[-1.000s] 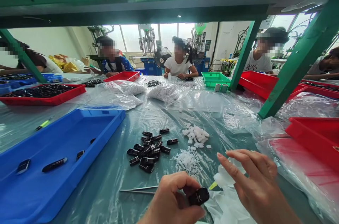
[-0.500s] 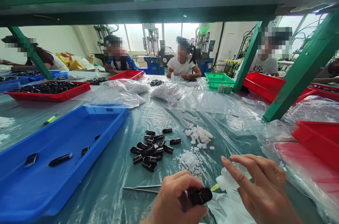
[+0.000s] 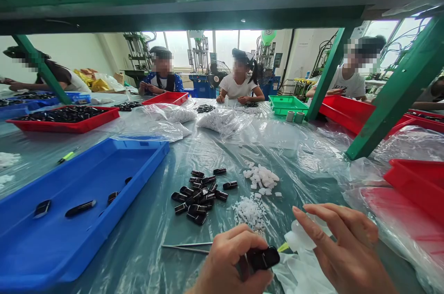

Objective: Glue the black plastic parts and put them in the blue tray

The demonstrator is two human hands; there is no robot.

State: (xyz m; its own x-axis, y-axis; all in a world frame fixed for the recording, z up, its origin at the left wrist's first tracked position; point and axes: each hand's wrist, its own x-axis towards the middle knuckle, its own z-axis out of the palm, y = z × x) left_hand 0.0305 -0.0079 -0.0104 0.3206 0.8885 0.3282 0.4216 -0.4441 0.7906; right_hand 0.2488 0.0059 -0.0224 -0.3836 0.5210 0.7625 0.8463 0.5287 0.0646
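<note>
My left hand (image 3: 231,257) pinches a small glossy black plastic casing (image 3: 265,258) between thumb and fingers, its rounded end pointing right. Just to the right of it, my right hand (image 3: 347,247) hovers with fingers stretched out and apart, holding nothing. Beyond my left hand lies a heap of similar black casings (image 3: 197,208). Two piles of white pieces are beside that heap: larger chunks (image 3: 261,177) and fine bits (image 3: 250,213). Thin metal tweezers (image 3: 187,245) lie partly behind my left hand. Crumpled white translucent material (image 3: 298,268) lies between my hands.
A blue tray (image 3: 86,159) with a few black casings takes up the left side. Red trays (image 3: 416,183) stand at the right. Bags of white pieces (image 3: 225,120) lie farther back. A green slanted post (image 3: 395,90) and several seated co-workers are across the table.
The black casing has turned slightly in my left hand. My right hand stays nearly in place, fingers still apart. Across the table, a co-worker in blue has shifted to the right.
</note>
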